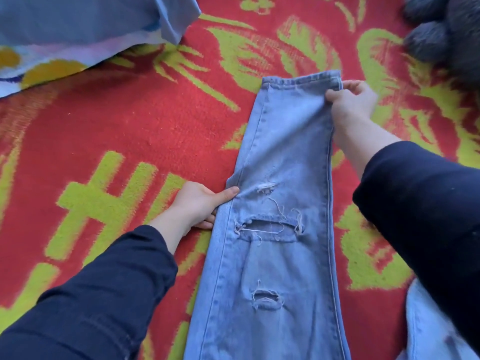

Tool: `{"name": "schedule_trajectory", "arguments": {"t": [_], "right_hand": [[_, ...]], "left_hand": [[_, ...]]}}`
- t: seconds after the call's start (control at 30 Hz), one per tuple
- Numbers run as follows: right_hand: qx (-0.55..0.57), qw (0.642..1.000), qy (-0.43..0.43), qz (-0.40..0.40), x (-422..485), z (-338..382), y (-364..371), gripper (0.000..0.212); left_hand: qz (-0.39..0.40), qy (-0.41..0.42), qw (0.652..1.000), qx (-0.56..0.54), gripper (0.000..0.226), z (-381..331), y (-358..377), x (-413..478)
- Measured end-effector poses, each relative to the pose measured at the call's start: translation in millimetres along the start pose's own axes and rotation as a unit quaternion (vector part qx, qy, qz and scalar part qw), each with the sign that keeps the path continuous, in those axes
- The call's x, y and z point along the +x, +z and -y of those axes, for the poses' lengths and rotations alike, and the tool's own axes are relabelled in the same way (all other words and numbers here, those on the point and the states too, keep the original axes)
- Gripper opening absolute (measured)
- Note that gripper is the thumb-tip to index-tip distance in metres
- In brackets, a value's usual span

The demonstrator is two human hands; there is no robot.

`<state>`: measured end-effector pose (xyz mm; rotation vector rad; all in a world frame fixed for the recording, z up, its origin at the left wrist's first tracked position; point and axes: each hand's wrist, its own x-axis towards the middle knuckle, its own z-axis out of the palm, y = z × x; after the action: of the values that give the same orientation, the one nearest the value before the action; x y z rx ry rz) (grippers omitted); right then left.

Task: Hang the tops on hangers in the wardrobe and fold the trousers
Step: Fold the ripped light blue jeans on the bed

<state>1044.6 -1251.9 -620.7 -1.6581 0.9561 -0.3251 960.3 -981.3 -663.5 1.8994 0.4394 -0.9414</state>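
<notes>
Light blue ripped jeans (283, 157) lie stretched out on the red and green blanket, legs stacked, hems pointing away from me. My right hand (350, 102) pinches the right corner of the hem at the far end. My left hand (200, 203) grips the left edge of the leg near the knee, thumb on top of the denim and fingers tucked under it. Several frayed tears cross the knee and thigh area. The waist end runs out of view at the bottom.
The red blanket with yellow-green patterns (130, 126) covers the whole surface. A blue patterned pillow or cloth (78, 35) lies at the top left. A dark fluffy item (446, 35) sits at the top right. More pale denim (426, 328) shows at the bottom right.
</notes>
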Motion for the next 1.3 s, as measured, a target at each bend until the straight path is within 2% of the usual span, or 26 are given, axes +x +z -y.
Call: {"name": "schedule_trajectory", "arguments": {"t": [0.03, 0.1, 0.2, 0.3, 0.37, 0.43, 0.5, 0.57, 0.6, 0.67, 0.7, 0.73, 0.8, 0.83, 0.87, 0.93, 1.0, 1.03, 1.1, 1.2, 1.27, 1.3], "right_hand": [[-0.032, 0.999, 0.017, 0.02, 4.1, -9.9, -2.0, 0.019], [-0.076, 0.994, 0.026, 0.072, 3.6, -24.4, -5.8, 0.037], [-0.166, 0.98, -0.062, 0.094, -12.4, -29.0, -19.2, 0.049], [-0.318, 0.926, -0.155, 0.133, -41.2, -41.3, -54.5, 0.046], [-0.404, 0.886, -0.176, 0.143, -55.8, -50.4, -88.5, 0.05], [-0.443, 0.871, -0.176, 0.119, -62.9, -51.6, -130.3, 0.046], [-0.454, 0.873, -0.168, 0.06, -62.0, -47.9, -179.7, 0.037], [-0.466, 0.875, -0.128, 0.02, -58.4, -47.7, -229.8, 0.034], [-0.467, 0.879, -0.092, 0.021, -57.9, -49.2, -251.3, 0.038], [-0.466, 0.883, -0.008, 0.049, -59.0, -57.8, -282.1, 0.056], [-0.471, 0.88, 0.019, 0.068, -61.6, -65.1, -290.9, 0.06], [-0.469, 0.879, 0.028, 0.087, -64.9, -72.5, -295.8, 0.055], [-0.425, 0.899, -0.011, 0.103, -72.0, -86.8, -300.5, 0.016], [-0.395, 0.912, -0.036, 0.102, -76.1, -89.7, -301.3, 0.006], [-0.357, 0.928, -0.051, 0.098, -79.8, -90.6, -301.8, 0.019], [-0.254, 0.959, -0.047, 0.119, -88.0, -90.6, -306.2, 0.029], [-0.171, 0.97, -0.007, 0.17, -98.0, -89.2, -314.6, 0.026], [-0.138, 0.97, 0.023, 0.2, -102.0, -88.9, -319.7, 0.023], [-0.087, 0.968, 0.072, 0.223, -108.4, -84.6, -329.5, 0.02], [-0.027, 0.977, 0.123, 0.173, -102.8, -73.4, -340.9, 0.019], [-0.004, 0.969, 0.163, 0.184, -95.0, -63.3, -350.8, 0.011], [-0.004, 0.961, 0.182, 0.206, -91.9, -57.9, -356.0, 0.014]], "left_hand": [[0.004, -0.002, 1.0, 0.001, 0.045, -0.4, -0.3, -0.5], [0.007, -0.004, 1.0, 0.005, 0.047, -1.2, -0.6, 0.3], [-0.004, 0.006, 1.0, 0.013, 0.048, -1.0, -1.1, 1.4], [-0.027, 0.022, 0.999, 0.028, 0.051, 0.3, 0.8, -2.2], [-0.064, 0.042, 0.994, 0.074, 0.057, -0.1, 4.9, -4.9], [-0.132, 0.057, 0.971, 0.192, 0.065, -3.2, 9.4, -12.2], [-0.182, 0.071, 0.937, 0.288, 0.059, -11.1, 20.2, -22.7], [-0.238, 0.077, 0.919, 0.306, 0.041, -16.4, 44.8, -39.3], [-0.276, 0.095, 0.908, 0.3, 0.046, -15.7, 61.2, -51.0], [-0.311, 0.226, 0.866, 0.32, 0.06, -11.2, 101.4, -78.2], [-0.292, 0.296, 0.848, 0.327, 0.057, -7.4, 124.6, -89.5], [-0.256, 0.347, 0.843, 0.321, 0.047, -3.8, 149.4, -98.9], [-0.141, 0.371, 0.88, 0.261, 0.02, -1.7, 198.2, -110.7], [-0.085, 0.354, 0.91, 0.2, 0.01, -5.6, 219.5, -114.7], [-0.046, 0.319, 0.938, 0.124, 0.008, -12.8, 237.9, -118.6], [0.013, 0.201, 0.978, -0.051, 0.021, -35.6, 264.5, -121.1], [0.091, 0.077, 0.975, -0.185, 0.042, -60.4, 277.2, -121.5], [0.123, 0.052, 0.968, -0.214, 0.05, -71.0, 279.8, -122.3], [0.166, 0.053, 0.964, -0.199, 0.047, -87.0, 282.5, -127.2], [0.21, 0.05, 0.971, -0.103, 0.024, -105.0, 283.1, -139.6], [0.206, 0.042, 0.973, -0.096, 0.02, -119.1, 280.8, -146.3], [0.198, 0.039, 0.974, -0.106, 0.016, -127.3, 278.8, -147.8]]}}
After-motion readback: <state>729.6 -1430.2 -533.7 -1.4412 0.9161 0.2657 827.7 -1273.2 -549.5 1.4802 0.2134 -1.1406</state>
